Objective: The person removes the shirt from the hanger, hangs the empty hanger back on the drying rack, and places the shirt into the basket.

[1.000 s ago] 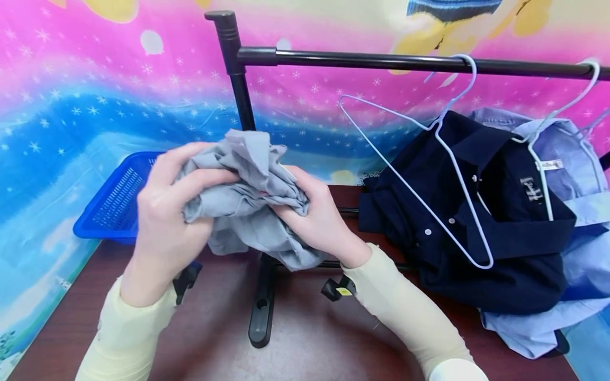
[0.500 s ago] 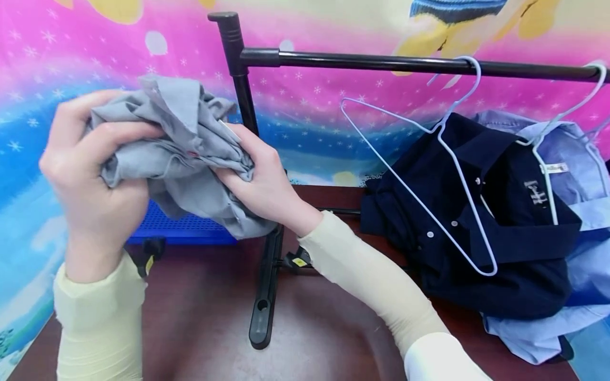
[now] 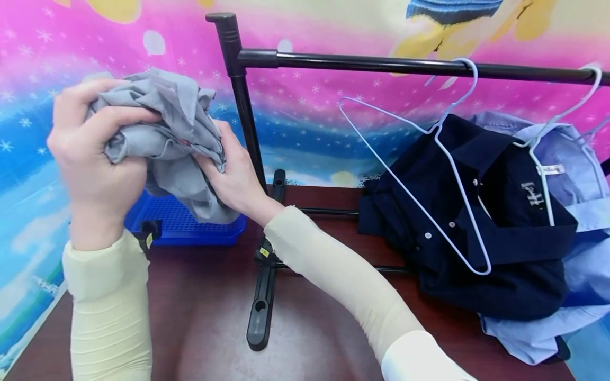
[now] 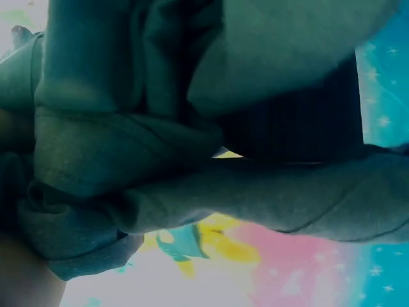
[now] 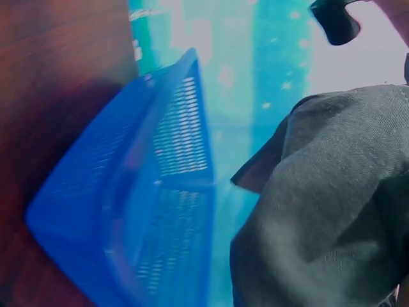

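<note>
Both hands hold a bunched grey shirt (image 3: 178,127) in the air at the left, above the blue basket (image 3: 229,233). My left hand (image 3: 95,143) grips its left side, the fingers curled over the folds. On the other side my right hand (image 3: 235,174) pinches the cloth, thumb in front; some fingers are hidden behind it. A collar-like flap and a small red mark show on the crumpled cloth. Dark folds of the shirt (image 4: 128,153) fill much of the left wrist view. In the right wrist view the shirt (image 5: 326,204) hangs to the right of the basket (image 5: 115,192).
A black clothes rack (image 3: 333,59) stands on the brown table (image 3: 200,317), its foot (image 3: 259,317) pointing towards me. On its rail, right of my hands, hang a pale hanger (image 3: 457,169), a navy shirt (image 3: 495,275) and a light blue shirt (image 3: 524,330). A patterned cloth backdrop (image 3: 310,116) hangs behind.
Both hands first carried the grey shirt up and left from beside the rack post to above the basket. Since then the right hand has moved a little further left and the shirt is more bunched.
</note>
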`<control>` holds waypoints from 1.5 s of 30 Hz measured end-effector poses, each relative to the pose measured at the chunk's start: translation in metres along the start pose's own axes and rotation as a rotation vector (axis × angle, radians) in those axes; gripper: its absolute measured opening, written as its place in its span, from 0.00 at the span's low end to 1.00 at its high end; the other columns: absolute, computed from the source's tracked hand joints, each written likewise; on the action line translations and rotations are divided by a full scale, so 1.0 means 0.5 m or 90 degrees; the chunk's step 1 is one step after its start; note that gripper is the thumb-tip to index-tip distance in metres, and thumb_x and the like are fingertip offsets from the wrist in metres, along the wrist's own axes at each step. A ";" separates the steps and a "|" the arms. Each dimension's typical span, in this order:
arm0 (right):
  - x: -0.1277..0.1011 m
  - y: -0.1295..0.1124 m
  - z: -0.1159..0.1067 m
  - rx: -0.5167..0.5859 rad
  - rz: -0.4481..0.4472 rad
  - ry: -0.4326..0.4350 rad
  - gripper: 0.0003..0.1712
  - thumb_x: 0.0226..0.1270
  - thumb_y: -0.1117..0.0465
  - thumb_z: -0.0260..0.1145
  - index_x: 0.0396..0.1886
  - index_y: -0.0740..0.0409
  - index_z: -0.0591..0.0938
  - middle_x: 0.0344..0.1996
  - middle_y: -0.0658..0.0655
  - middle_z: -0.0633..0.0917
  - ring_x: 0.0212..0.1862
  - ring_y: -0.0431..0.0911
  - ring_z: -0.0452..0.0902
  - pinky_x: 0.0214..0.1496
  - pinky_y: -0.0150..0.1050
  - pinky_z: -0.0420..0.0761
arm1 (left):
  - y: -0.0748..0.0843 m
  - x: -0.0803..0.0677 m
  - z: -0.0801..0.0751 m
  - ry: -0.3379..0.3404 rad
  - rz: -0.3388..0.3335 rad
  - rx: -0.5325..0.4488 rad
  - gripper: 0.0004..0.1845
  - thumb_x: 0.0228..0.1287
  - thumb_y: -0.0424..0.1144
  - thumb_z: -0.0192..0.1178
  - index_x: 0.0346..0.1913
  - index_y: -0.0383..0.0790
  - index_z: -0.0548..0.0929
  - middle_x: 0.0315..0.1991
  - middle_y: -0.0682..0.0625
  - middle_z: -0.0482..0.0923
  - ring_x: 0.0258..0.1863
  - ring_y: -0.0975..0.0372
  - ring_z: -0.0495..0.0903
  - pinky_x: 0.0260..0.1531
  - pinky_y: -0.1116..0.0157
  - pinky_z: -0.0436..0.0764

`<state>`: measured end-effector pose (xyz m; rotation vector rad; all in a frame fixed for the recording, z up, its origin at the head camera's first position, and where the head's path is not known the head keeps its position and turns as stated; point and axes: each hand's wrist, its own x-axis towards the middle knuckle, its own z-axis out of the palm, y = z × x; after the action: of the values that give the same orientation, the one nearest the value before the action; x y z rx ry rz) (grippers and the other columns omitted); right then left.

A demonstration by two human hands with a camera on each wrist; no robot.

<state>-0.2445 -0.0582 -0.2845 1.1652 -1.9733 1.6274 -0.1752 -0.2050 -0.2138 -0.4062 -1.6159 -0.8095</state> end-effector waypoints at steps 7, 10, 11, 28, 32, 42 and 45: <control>-0.029 0.063 0.023 -0.103 0.087 -0.037 0.32 0.80 0.53 0.59 0.77 0.48 0.59 0.69 0.50 0.69 0.69 0.36 0.61 0.65 0.30 0.64 | -0.031 -0.037 0.009 -0.070 0.009 0.005 0.14 0.65 0.34 0.55 0.31 0.32 0.90 0.49 0.37 0.84 0.57 0.47 0.78 0.61 0.51 0.70; -0.041 0.082 0.030 -0.125 0.112 -0.056 0.34 0.80 0.50 0.58 0.78 0.45 0.58 0.69 0.49 0.69 0.69 0.37 0.60 0.65 0.32 0.65 | -0.066 -0.057 0.006 -0.116 0.001 0.027 0.16 0.65 0.33 0.52 0.34 0.32 0.91 0.51 0.36 0.83 0.57 0.44 0.77 0.62 0.50 0.69; -0.044 0.087 0.032 -0.130 0.122 -0.061 0.34 0.79 0.50 0.59 0.78 0.44 0.57 0.69 0.48 0.69 0.69 0.37 0.60 0.65 0.32 0.65 | -0.079 -0.063 0.004 -0.130 -0.003 0.035 0.16 0.66 0.33 0.52 0.35 0.32 0.91 0.52 0.36 0.82 0.57 0.43 0.76 0.62 0.50 0.69; -0.078 0.130 0.049 -0.250 0.139 -0.168 0.53 0.70 0.44 0.68 0.83 0.41 0.46 0.81 0.46 0.47 0.80 0.45 0.37 0.77 0.44 0.44 | -0.197 -0.138 -0.015 -0.142 -0.119 0.090 0.13 0.65 0.27 0.53 0.38 0.30 0.90 0.51 0.35 0.81 0.53 0.39 0.74 0.57 0.47 0.68; -0.091 0.125 0.053 -0.284 0.163 -0.219 0.56 0.71 0.39 0.64 0.82 0.31 0.35 0.81 0.40 0.33 0.79 0.45 0.23 0.76 0.59 0.43 | -0.219 -0.143 -0.024 -0.144 -0.159 0.111 0.14 0.66 0.28 0.53 0.39 0.30 0.90 0.51 0.35 0.81 0.55 0.41 0.74 0.59 0.50 0.66; -0.126 0.086 0.066 -0.453 0.217 -0.309 0.41 0.76 0.34 0.52 0.82 0.26 0.47 0.82 0.51 0.40 0.80 0.57 0.36 0.75 0.59 0.54 | -0.287 -0.177 -0.051 -0.247 -0.276 0.177 0.17 0.65 0.27 0.49 0.44 0.31 0.90 0.53 0.34 0.77 0.57 0.38 0.71 0.63 0.44 0.62; -0.133 0.082 0.074 -0.490 0.204 -0.356 0.36 0.80 0.34 0.44 0.83 0.28 0.51 0.82 0.53 0.46 0.80 0.56 0.42 0.76 0.55 0.53 | -0.306 -0.194 -0.058 -0.344 -0.301 0.199 0.19 0.61 0.25 0.48 0.47 0.31 0.88 0.56 0.30 0.76 0.60 0.36 0.68 0.67 0.42 0.55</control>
<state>-0.2262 -0.0668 -0.3684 1.0675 -2.8650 0.4983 -0.2349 -0.3144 -0.3483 -0.0047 -2.3580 -0.8127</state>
